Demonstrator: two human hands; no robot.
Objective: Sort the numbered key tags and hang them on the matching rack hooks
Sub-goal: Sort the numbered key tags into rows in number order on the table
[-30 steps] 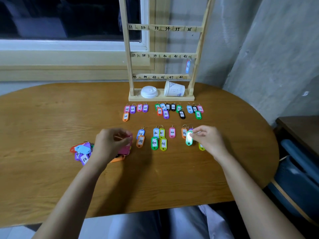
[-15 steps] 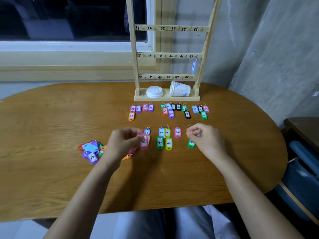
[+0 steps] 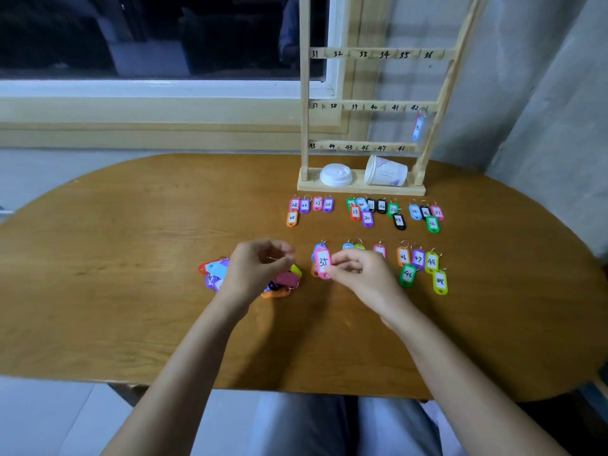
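Pinched pink tag marked 35 (image 3: 323, 262) in right hand (image 3: 362, 278) fingers, over the table (image 3: 131, 291), among the near row of sorted tags (image 3: 418, 259). Held left hand (image 3: 256, 271) above the unsorted pile (image 3: 214, 271), fingers curled; could not tell whether gripping anything. Hung under 42 on the rack (image 3: 305, 126): 1 blue tag (image 3: 418, 128).

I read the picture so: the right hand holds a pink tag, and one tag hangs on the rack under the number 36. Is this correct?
Not quite. In the head view the right hand does hold the pink tag, and one hanging tag is on the rack, but it hangs under the number 42, at the right end of the middle rail, not under 36.
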